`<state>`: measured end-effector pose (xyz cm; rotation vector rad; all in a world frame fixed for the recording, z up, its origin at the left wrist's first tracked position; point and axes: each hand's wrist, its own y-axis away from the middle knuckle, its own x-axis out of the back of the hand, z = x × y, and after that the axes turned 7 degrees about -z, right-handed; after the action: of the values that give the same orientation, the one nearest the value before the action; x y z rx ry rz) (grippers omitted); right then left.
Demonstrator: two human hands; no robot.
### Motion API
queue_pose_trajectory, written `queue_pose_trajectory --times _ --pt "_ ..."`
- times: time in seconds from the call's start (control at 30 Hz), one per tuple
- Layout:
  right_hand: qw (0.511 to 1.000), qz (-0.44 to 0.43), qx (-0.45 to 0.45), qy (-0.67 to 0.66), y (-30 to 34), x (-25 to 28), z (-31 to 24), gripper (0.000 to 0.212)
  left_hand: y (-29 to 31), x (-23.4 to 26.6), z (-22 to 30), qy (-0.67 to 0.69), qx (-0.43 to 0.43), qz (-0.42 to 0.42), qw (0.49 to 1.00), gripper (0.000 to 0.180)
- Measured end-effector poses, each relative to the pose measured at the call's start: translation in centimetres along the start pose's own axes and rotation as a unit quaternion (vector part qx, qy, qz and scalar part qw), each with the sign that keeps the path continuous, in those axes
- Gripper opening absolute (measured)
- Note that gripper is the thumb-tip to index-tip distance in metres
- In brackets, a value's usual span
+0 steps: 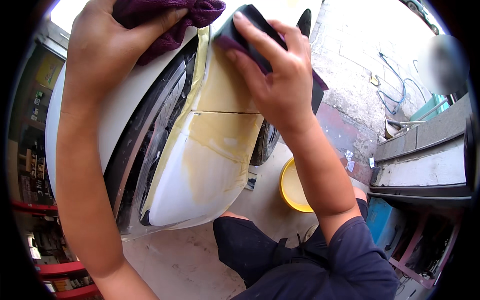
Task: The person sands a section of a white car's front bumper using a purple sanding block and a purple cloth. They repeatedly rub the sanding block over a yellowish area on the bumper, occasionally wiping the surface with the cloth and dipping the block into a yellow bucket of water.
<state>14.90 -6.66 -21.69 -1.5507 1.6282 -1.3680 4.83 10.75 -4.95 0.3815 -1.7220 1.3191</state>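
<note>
My left hand (107, 47) is closed around a bunched dark purple cloth (205, 12), above the white car hood. My right hand (287, 75) grips a black sanding block (261, 24) with a purple sheet along its underside. Thumb and fingers clasp the block's sides, and it rests against the upper part of the car's fender (225, 85). Yellowish, partly sanded-looking patches cover the fender and the white bumper corner (175, 195) below it, with a dark seam between them. Yellow masking tape (199, 75) edges the dark headlight (155, 135).
A yellow bucket (283, 187) of cloudy liquid stands on the floor beside the front wheel (267, 142). A blue hose (402, 90) lies on the pavement at the far right. Lower right are a concrete ledge (420, 137) and a blue box (382, 222). Red-edged shelving (60, 270) lines the left.
</note>
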Motion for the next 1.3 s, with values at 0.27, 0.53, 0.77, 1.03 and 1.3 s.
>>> queue_pose_trajectory --times 0.27,0.53,0.77,1.03,1.3 --pt "1.0 0.007 0.0 0.018 0.0 0.1 0.6 0.047 0.0 0.4 -2.5 0.044 0.098 -0.043 0.993 0.048" --pt "0.999 -0.021 0.041 -0.019 4.3 1.4 -3.3 0.059 0.4 -0.6 -1.0 -0.012 0.014 0.028 0.999 0.056" --pt "0.999 -0.012 -0.011 -0.028 4.3 0.9 -3.0 0.058 0.0 1.4 -3.5 0.025 0.075 -0.052 0.995 0.049" --pt "0.998 0.063 -0.029 0.002 -1.7 -1.5 1.6 0.042 -0.1 2.1 -2.8 0.035 0.116 -0.083 0.989 0.046" --pt "0.997 0.042 -0.047 -0.044 2.4 -0.7 -2.3 0.048 -0.7 1.9 -2.2 0.027 0.097 -0.06 0.993 0.048"
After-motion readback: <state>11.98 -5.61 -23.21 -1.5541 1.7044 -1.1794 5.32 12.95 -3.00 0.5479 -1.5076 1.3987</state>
